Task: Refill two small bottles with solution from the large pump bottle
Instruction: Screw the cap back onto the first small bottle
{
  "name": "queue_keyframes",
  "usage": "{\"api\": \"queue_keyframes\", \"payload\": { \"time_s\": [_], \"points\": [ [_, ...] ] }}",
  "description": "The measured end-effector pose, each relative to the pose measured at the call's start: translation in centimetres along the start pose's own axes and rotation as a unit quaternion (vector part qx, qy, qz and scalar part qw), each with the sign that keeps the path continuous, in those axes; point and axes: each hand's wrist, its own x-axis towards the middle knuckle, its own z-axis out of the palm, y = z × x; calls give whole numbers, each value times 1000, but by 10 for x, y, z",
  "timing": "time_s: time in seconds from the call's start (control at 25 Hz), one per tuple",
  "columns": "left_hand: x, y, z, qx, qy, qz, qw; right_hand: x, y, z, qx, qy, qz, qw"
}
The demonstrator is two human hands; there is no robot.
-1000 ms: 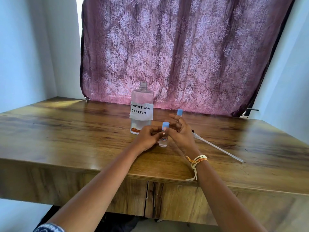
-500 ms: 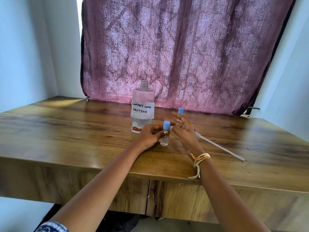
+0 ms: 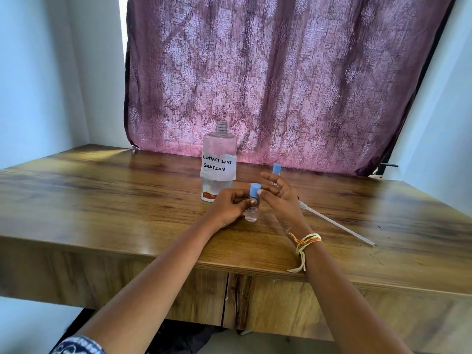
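Observation:
A large clear bottle (image 3: 219,164) labelled "contact lens solution" stands uncapped near the back of the wooden table (image 3: 102,200); its pump is off. A small clear bottle (image 3: 252,203) with a blue cap stands upright in front of it, and my left hand (image 3: 229,206) grips its body. My right hand (image 3: 279,198) is beside the blue cap with fingers spread, its fingertips touching or almost touching the cap. A second small blue-capped bottle (image 3: 276,172) stands behind my right hand, partly hidden.
The pump's long white dip tube (image 3: 337,223) lies on the table to the right of my right hand, its head hidden behind the hand. A purple patterned curtain (image 3: 281,85) hangs behind the table. The table's front edge is close to me.
My right hand's fingers have loosened and spread away from the small bottle's cap. My left hand has kept its hold on the bottle, which stays upright on the table.

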Motion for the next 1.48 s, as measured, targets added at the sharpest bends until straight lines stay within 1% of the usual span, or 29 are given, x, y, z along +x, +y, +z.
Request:
{"api": "queue_keyframes", "payload": {
  "time_s": [0.16,0.32,0.44,0.6,0.68,0.76,0.84,0.92,1.04,1.16,1.28,1.48],
  "points": [
    [-1,3,0,5,2,1,1000,0,-1,1,-18,8,-5,1000],
    [-2,2,0,5,0,3,1000,1,3,2,7,-30,7,1000],
    [-1,-1,-1,15,5,4,1000,2,3,4,-13,-5,-11,1000],
    [1,-3,0,14,13,-3,1000,1,3,6,7,18,1,1000],
    [0,-2,0,20,8,2,1000,1,4,3,11,4,2,1000],
    [-2,0,-1,33,3,12,999,1,4,-1,1,-31,14,999],
    [-3,-1,-2,36,1,13,999,-1,7,-3,-51,-66,37,996],
    [-1,-5,-2,58,8,4,998,-1,13,-1,-117,-76,50,989],
    [2,-8,-2,116,21,8,993,0,24,1,-213,-46,31,975],
    [2,-8,-1,137,27,9,990,3,24,2,-287,-20,11,958],
    [2,-9,-2,145,39,2,989,8,27,0,-303,2,20,953],
    [-1,-7,0,165,50,2,985,13,31,-4,-273,14,43,961]
  ]
}}
